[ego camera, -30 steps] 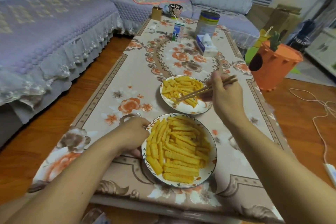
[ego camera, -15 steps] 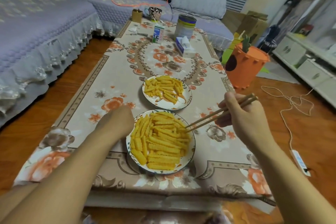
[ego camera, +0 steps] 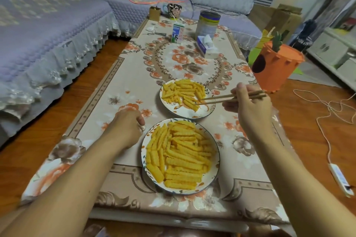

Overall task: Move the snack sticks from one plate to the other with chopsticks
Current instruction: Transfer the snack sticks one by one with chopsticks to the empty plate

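Now my right hand grips the chopsticks, tips at the snack sticks on the far plate; my left hand (fingers curled, holding nothing visible) rests beside the near plate on the counter.

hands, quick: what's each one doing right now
Left hand: fingers loosely curled, holding nothing, beside the near plate.
Right hand: grips the chopsticks, tips over the far plate.
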`<move>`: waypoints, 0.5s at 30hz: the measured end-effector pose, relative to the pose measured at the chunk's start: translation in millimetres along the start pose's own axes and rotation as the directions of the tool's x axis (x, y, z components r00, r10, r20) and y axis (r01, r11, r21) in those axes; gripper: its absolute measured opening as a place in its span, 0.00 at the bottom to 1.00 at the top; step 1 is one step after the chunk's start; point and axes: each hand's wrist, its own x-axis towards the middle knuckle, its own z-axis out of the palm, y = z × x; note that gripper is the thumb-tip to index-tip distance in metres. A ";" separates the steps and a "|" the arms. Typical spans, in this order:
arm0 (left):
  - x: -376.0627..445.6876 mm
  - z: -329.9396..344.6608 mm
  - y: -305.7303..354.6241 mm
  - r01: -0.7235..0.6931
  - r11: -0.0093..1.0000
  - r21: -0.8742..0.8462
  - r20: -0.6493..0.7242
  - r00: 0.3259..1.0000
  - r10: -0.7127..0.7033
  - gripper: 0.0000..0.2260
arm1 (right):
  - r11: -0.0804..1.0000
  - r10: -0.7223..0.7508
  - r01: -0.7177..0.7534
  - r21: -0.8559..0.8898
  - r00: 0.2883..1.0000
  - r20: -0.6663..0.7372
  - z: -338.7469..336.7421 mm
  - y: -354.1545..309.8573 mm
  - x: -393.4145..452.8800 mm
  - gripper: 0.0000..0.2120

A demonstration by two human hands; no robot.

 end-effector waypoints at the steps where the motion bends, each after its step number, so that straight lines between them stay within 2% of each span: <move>1: 1.6 0.2 -3.0 -0.017 1.000 0.019 0.022 1.000 0.017 0.10 | 1.000 -0.006 0.006 -0.002 1.000 0.002 6.6 2.3 3.9 0.14; 6: -3.6 -2.5 -12.7 0.029 0.997 0.070 0.068 0.997 -0.034 0.01 | 0.994 -0.014 0.015 -0.105 1.000 0.017 25.1 11.8 18.9 0.16; 10: -8.7 -13.1 -22.0 0.059 0.990 0.128 0.020 0.998 -0.062 0.05 | 0.996 0.024 -0.026 -0.087 0.999 -0.022 29.7 15.1 21.4 0.18; 15: -13.7 -11.5 -23.3 0.054 0.982 0.179 0.010 0.998 -0.057 0.03 | 0.998 0.052 -0.055 -0.028 0.995 -0.083 26.9 9.6 19.8 0.21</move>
